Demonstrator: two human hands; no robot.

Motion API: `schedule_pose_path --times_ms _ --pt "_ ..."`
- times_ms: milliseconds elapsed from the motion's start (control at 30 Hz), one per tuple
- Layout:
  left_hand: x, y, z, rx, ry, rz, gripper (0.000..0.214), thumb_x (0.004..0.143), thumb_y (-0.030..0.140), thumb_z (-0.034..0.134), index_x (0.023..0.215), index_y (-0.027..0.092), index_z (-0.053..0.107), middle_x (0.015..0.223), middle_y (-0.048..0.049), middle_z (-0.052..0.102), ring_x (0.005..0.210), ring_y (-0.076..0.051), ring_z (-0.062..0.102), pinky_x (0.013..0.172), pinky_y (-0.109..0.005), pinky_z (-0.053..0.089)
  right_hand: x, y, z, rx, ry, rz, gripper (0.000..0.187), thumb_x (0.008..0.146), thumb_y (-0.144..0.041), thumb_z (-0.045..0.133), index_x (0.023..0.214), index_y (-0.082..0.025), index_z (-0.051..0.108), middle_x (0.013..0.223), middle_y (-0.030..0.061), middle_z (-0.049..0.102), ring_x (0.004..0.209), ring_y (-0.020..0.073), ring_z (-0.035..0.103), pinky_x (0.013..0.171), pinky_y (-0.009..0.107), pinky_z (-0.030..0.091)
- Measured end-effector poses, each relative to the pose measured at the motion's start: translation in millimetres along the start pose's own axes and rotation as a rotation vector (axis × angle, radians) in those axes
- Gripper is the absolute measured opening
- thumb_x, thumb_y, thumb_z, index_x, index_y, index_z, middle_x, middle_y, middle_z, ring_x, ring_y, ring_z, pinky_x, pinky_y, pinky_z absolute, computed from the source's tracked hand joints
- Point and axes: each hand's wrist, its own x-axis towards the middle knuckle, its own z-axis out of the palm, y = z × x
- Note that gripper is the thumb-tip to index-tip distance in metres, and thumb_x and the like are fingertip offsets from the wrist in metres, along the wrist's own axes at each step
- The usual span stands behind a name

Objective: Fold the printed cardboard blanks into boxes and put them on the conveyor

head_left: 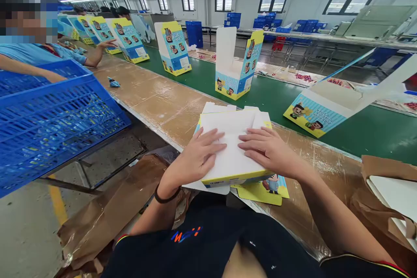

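A partly folded cardboard box (233, 165) lies in front of me at the table's edge, its white inner side facing up and a yellow printed edge towards me. My left hand (201, 152) rests flat on the left part of the white board, fingers stretched out. On the right part lies my right hand (265, 147), also flat with its fingers spread. White flaps stick out at the box's far end. Beneath it, a yellow and blue printed carton piece (260, 193) shows a cartoon figure; the rest of that piece is hidden.
Printed boxes stand on the green conveyor belt (202, 80), including an open-topped box (236, 80) and a tilted one (314, 113). At left, a blue crate (58, 126) holds many small packets beside a co-worker (32, 56). Brown paper (120, 208) hangs below; white sheets (394, 200) lie at right.
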Motion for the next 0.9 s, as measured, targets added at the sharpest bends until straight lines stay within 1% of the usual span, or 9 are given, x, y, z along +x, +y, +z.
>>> schedule_pose_path --times_ms 100,200,300,400,533,633,767,833,900 --pt "0 1 2.0 0.075 -0.074 0.029 0.047 0.087 0.018 0.048 0.121 0.03 0.079 0.13 -0.0021 0.077 0.143 -0.032 0.056 0.129 -0.068 0.024 1 -1 1 -0.035 -0.082 0.013 0.031 0.101 -0.041 0.055 0.118 -0.033 0.08 0.13 0.0019 0.073 0.148 0.0402 0.046 0.122 0.079 0.017" --pt "1 0 3.2 0.089 -0.057 0.035 0.045 0.084 0.019 0.052 0.114 0.032 0.082 0.12 -0.0003 0.081 0.137 -0.032 0.061 0.129 -0.068 0.024 3 -3 0 -0.016 -0.119 0.003 0.031 0.1 -0.04 0.053 0.112 -0.035 0.081 0.123 -0.0004 0.076 0.143 0.0388 0.052 0.124 0.078 0.009" --pt "2 -1 3.8 0.076 -0.05 0.027 0.041 0.087 0.024 0.052 0.113 0.033 0.082 0.117 -0.0001 0.081 0.132 -0.032 0.063 0.129 -0.067 0.025 2 -2 0 0.034 -0.087 0.025 0.029 0.097 -0.04 0.056 0.109 -0.034 0.081 0.121 0.0006 0.077 0.138 0.0366 0.057 0.126 0.075 0.008" --pt "0 -1 4.0 0.054 -0.019 -0.001 0.037 0.092 0.032 0.051 0.115 0.033 0.081 0.127 -0.0009 0.077 0.135 -0.032 0.06 0.129 -0.065 0.025 -3 3 3 0.182 0.069 0.094 0.03 0.094 -0.048 0.063 0.113 -0.031 0.078 0.137 0.0033 0.07 0.141 0.0339 0.054 0.129 0.067 0.016" --pt "0 -1 4.6 0.059 -0.009 -0.023 0.037 0.095 0.04 0.051 0.117 0.032 0.08 0.126 -0.0034 0.077 0.142 -0.035 0.053 0.13 -0.067 0.018 -10 13 11 0.532 0.385 0.326 0.073 0.088 -0.073 0.063 0.148 -0.033 0.052 0.166 0.0056 0.04 0.156 0.0302 0.034 0.13 0.055 0.026" --pt "4 -3 6.1 0.054 -0.038 -0.012 0.037 0.095 0.041 0.051 0.118 0.031 0.079 0.124 -0.0047 0.076 0.14 -0.036 0.054 0.129 -0.069 0.013 -9 17 19 0.738 0.37 0.507 0.097 0.084 -0.085 0.056 0.16 -0.031 0.031 0.17 0.0086 0.031 0.158 0.0322 0.029 0.129 0.055 0.03" --pt "7 -12 13.6 -0.037 0.045 -0.024 0.043 0.096 0.049 0.053 0.131 0.033 0.072 0.162 -0.004 0.051 0.155 -0.037 0.036 0.131 -0.066 0.011 -3 16 30 0.772 0.347 0.518 0.1 0.085 -0.086 0.052 0.163 -0.033 0.02 0.175 0.0066 0.019 0.161 0.0308 0.021 0.129 0.053 0.032" --pt "5 -17 21.9 -0.145 0.17 -0.055 0.059 0.094 0.058 0.057 0.147 0.033 0.059 0.173 -0.0053 0.033 0.161 -0.037 0.022 0.131 -0.064 0.015 0 16 32 0.82 0.384 0.542 0.096 0.088 -0.085 0.046 0.164 -0.033 0.017 0.175 0.0064 0.018 0.16 0.0297 0.024 0.127 0.052 0.036" --pt "2 -21 32.4 -0.287 0.322 -0.104 0.077 0.09 0.068 0.06 0.156 0.033 0.046 0.176 -0.0073 0.025 0.163 -0.038 0.016 0.131 -0.061 0.018 3 18 31 0.892 0.379 0.581 0.092 0.09 -0.082 0.042 0.164 -0.033 0.017 0.174 0.0061 0.022 0.158 0.0293 0.031 0.123 0.052 0.043"
